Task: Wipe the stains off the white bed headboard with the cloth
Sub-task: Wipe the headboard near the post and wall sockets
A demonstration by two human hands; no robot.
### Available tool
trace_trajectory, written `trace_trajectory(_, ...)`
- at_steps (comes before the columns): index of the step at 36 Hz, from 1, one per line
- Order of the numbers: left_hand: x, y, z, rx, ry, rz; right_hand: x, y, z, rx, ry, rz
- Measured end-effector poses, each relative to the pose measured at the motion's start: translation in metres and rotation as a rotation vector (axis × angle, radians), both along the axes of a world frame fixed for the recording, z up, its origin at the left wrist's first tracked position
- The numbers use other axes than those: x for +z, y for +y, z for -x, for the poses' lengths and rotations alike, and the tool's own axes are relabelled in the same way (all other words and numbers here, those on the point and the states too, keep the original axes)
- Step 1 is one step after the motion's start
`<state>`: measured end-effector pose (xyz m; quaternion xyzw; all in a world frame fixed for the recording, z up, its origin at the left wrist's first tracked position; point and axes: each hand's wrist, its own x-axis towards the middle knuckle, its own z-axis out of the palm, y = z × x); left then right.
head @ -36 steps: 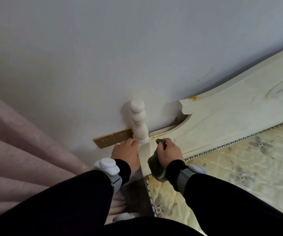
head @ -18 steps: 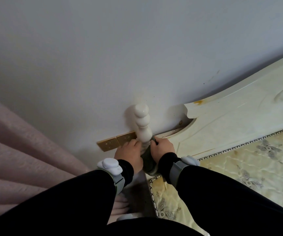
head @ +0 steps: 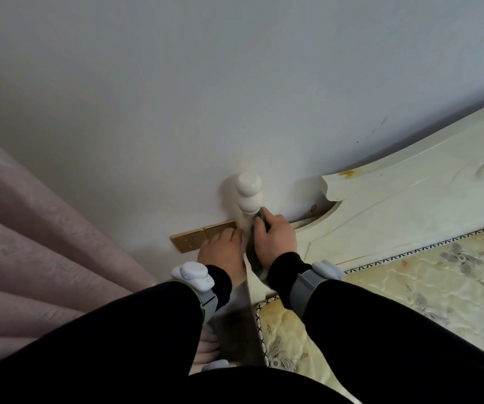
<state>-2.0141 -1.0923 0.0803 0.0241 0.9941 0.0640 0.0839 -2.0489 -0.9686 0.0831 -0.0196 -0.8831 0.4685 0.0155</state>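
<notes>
Headboard (head: 410, 217): spanned the right of the frame, white, above the mattress (head: 410, 287), with its turned post (head: 249, 196) at centre; touched there on one side by the left hand (head: 220, 252), fingers fairly straight, and on the other by the right hand (head: 275, 240), gripping the dark cloth (head: 254, 252) against the post; marked by a yellow stain (head: 347, 173) right of centre.

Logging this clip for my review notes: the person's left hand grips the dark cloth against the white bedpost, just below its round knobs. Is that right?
Not quite. It is the right hand that grips the dark cloth against the white bedpost, just below its round knobs; the left hand holds no cloth. The head view shows this.
</notes>
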Motion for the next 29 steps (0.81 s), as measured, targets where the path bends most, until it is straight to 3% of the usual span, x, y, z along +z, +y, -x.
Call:
trace_trajectory(9,-0.002,-0.004,-0.001,0.016,-0.066,0.018,-0.011,0.004,-0.011,-0.080,-0.052,0.054)
trace_trajectory(13,0.002,-0.005,-0.003,0.013,-0.055,0.058,-0.003,0.000,-0.010,-0.193,0.077,0.171)
trace_trajectory(16,0.005,-0.001,-0.002,0.010,-0.061,0.064,-0.008,-0.011,-0.009,-0.062,0.119,0.017)
trace_trajectory(20,0.006,0.005,-0.003,-0.082,-0.112,0.126,-0.032,0.004,-0.011,0.048,-0.006,-0.214)
trace_trajectory(29,-0.017,0.002,0.001,-0.462,-0.082,0.250,-0.083,0.052,-0.020,-0.009,-0.183,-0.349)
